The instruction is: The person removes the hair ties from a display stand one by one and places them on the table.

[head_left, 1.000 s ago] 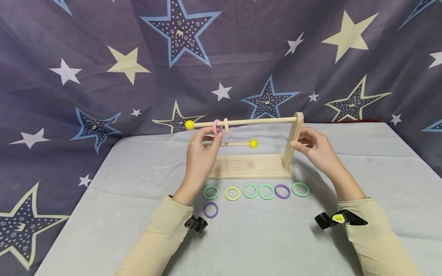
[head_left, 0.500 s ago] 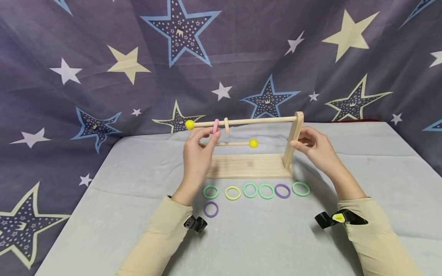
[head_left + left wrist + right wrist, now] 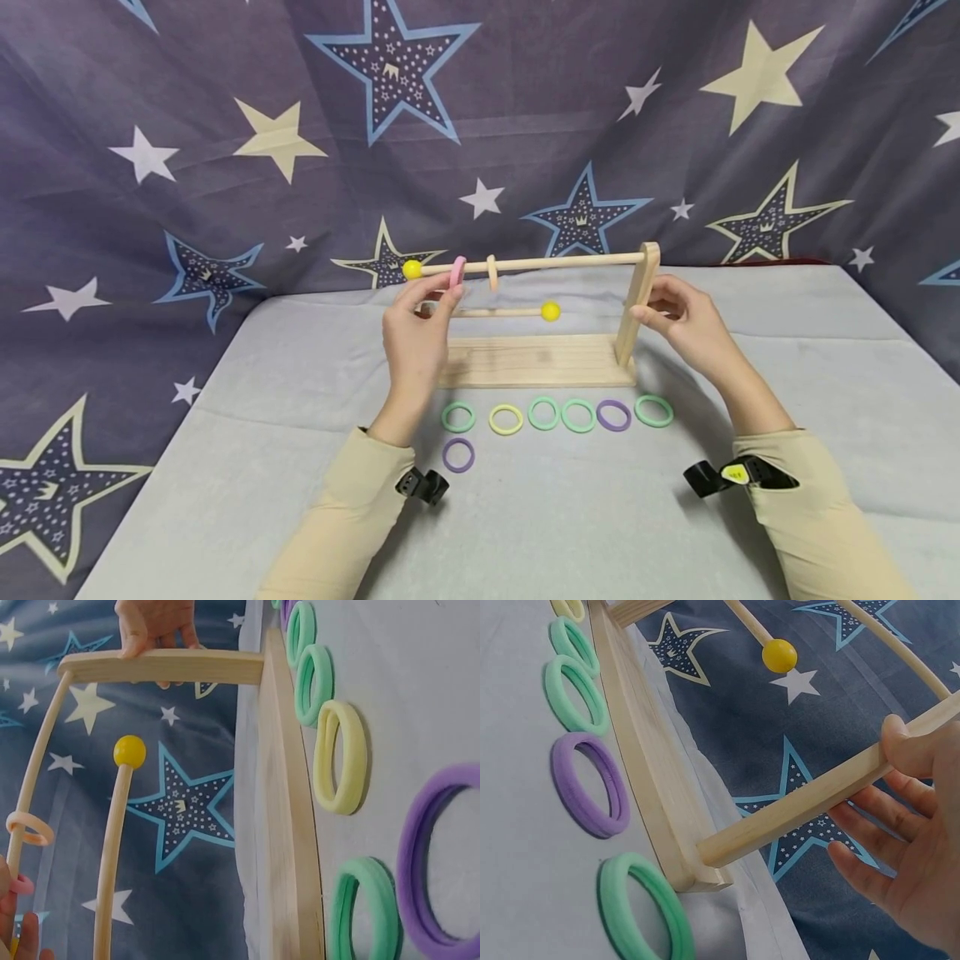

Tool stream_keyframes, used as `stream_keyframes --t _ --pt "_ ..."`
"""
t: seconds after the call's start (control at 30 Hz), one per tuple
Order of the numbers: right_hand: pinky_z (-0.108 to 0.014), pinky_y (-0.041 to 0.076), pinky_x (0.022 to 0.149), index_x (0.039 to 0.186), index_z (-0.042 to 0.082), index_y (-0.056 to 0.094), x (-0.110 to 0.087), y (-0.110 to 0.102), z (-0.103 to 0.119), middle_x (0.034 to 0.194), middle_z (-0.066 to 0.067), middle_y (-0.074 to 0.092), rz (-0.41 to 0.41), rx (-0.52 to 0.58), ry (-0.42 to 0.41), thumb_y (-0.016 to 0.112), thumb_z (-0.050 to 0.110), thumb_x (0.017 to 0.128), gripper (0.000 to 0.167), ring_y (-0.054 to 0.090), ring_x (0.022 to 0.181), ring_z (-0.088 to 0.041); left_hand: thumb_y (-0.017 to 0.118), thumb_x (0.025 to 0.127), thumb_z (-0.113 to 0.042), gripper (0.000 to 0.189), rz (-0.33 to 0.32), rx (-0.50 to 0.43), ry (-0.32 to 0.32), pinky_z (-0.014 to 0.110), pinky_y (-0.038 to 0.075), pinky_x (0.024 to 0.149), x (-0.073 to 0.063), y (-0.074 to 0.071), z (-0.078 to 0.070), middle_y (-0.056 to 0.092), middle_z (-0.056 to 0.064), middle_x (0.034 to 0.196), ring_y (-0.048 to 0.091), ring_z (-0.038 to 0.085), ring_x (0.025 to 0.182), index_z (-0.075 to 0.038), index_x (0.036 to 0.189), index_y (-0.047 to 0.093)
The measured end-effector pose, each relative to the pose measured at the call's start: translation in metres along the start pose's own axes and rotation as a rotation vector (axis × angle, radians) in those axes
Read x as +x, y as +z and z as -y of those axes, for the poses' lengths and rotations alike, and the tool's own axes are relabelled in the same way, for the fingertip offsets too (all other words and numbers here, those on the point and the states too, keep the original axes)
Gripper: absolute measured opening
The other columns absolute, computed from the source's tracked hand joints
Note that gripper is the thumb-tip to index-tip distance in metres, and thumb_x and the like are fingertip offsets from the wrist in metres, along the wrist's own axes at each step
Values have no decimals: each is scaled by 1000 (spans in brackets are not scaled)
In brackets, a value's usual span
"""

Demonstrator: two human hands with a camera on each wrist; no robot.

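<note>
A wooden stand [image 3: 540, 362] has an upper rod [image 3: 577, 262] and a lower rod [image 3: 502, 313], each tipped with a yellow ball. My left hand [image 3: 415, 342] pinches a pink hair tie [image 3: 457, 272] that is looped around the upper rod near its ball end. To its right, a pale orange hair tie [image 3: 492, 273] hangs on that same rod. My right hand [image 3: 693, 329] holds the stand's right upright [image 3: 802, 796], thumb on the near side and fingers behind. The left hand hides the stand's left end.
Along the stand's front edge lie several hair ties, among them a yellow one [image 3: 506, 420], a purple one [image 3: 613, 416] and a green one [image 3: 654, 412]. Another purple hair tie [image 3: 458, 455] lies nearer. A star-patterned cloth [image 3: 480, 125] hangs behind the grey-covered table [image 3: 555, 533].
My left hand has moved left along the upper rod with the pink hair tie, away from the orange one. My right hand stays on the upright.
</note>
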State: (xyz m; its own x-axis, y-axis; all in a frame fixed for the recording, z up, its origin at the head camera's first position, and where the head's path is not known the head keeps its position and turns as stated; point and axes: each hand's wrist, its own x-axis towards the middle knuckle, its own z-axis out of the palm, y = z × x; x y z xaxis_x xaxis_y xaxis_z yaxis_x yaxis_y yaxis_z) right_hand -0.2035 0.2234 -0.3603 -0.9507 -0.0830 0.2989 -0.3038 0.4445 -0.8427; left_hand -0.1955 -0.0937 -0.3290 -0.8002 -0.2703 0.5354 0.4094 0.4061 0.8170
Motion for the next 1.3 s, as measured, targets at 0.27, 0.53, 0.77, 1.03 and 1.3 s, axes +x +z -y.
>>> stream_keyframes --t 0.27,0.53,0.77,1.03,1.3 --pt "-17 47 75 118 -4 62 0 1 0 98 -6 67 -8 6 -6 68 12 95 29 62 84 -3 81 84 -28 21 -82 7 -49 21 43 62 2 -8 1 73 -4 92 62 6 83 -15 101 79" --pt "-17 47 74 118 -4 62 0 1 0 97 -5 67 -11 10 -2 68 13 95 29 62 83 -3 82 83 -28 21 -135 29 -67 18 42 57 4 -16 5 73 -1 88 62 5 80 -13 98 79" --pt "-18 47 74 117 -4 62 0 2 0 97 -2 68 -13 18 -6 69 13 95 29 62 82 -4 83 83 -27 21 -169 20 -81 20 41 57 6 -22 7 73 1 88 62 6 79 -12 97 79" --pt "-18 47 74 118 -4 62 0 2 -1 95 -1 67 -14 19 -9 68 12 95 28 62 82 -4 81 83 -33 24 -178 39 -72 21 37 53 7 -29 11 75 -2 91 62 6 75 -13 98 78" --pt "-17 47 73 118 -4 62 0 2 -2 94 2 67 -18 19 -17 67 11 95 28 61 81 -4 81 83 -36 28 -178 51 -108 21 41 61 10 -34 14 74 0 91 62 3 80 -15 101 78"
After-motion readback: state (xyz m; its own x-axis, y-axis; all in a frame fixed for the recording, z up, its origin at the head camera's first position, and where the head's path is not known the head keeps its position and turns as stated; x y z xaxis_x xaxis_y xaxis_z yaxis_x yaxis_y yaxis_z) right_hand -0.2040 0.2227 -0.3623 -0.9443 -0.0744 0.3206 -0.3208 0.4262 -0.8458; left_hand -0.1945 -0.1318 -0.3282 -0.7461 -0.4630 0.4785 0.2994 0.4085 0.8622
